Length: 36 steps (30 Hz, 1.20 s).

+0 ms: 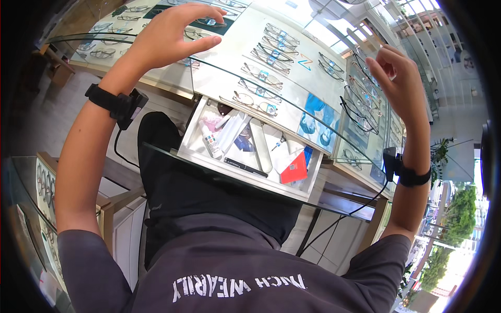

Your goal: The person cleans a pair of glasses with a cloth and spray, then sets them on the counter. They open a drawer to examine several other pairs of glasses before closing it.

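My left hand is raised over the glass showcase at the upper left, thumb and fingers apart, with nothing in it. Near its fingertips, below, lie eyeglasses on a dark green tray. At the upper right my right hand is held up with its fingers curled; whether anything is inside the curl cannot be told. Beneath and left of it are black-framed eyeglasses. Rows of eyeglasses stand in the middle of the case. A white drawer is pulled out, holding a black pen, a grey eyeglass case and a red card.
The glass top's edge crosses above the drawer, and another glass edge runs over my lap. A picture card is at the case's front right. Black cables hang from both wrist straps. Another eyeglass display stands at far left.
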Motion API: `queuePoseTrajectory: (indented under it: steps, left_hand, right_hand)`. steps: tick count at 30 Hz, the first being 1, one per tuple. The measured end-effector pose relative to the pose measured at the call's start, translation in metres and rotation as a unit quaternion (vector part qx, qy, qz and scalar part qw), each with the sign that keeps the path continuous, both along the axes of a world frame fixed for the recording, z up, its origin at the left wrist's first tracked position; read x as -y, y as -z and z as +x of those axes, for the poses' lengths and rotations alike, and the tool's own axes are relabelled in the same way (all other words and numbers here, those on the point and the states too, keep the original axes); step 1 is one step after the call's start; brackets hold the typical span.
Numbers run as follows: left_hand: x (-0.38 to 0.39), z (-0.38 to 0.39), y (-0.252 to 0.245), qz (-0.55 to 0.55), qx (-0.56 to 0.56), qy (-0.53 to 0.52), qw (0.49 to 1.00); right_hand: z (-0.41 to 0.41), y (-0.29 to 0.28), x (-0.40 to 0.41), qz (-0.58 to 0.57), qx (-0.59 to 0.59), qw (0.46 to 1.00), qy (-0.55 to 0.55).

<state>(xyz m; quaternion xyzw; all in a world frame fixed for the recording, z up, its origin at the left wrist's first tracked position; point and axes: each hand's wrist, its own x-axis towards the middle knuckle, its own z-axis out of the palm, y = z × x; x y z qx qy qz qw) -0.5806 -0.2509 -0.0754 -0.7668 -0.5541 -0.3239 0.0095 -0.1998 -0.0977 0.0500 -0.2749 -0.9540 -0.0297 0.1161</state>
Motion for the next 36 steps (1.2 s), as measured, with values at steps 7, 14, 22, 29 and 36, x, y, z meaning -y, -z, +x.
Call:
queuePoseTrajectory:
  steps: [7, 14, 22, 29, 36]
  left_hand:
    - [-0.001, -0.001, 0.001, 0.012, -0.015, 0.009, 1.0]
    - [0.003, 0.006, -0.011, -0.004, 0.009, -0.014, 1.0]
    - [0.006, 0.004, -0.009, -0.013, 0.009, -0.024, 1.0]
    - [0.008, 0.003, -0.009, -0.002, 0.003, -0.02, 1.0]
    - [0.006, 0.004, -0.01, 0.001, 0.002, -0.02, 1.0]
  right_hand:
    - [-0.03, 0.031, 0.113, -0.117, 0.113, 0.972, -0.169]
    - [-0.022, 0.122, 0.113, -0.195, 0.131, 0.951, -0.2]
    - [-0.033, 0.127, 0.117, -0.239, 0.176, 0.937, -0.182]
    - [-0.037, 0.128, 0.105, -0.263, 0.186, 0.931, -0.175]
    - [-0.048, 0.177, 0.084, -0.274, 0.124, 0.954, -0.02]
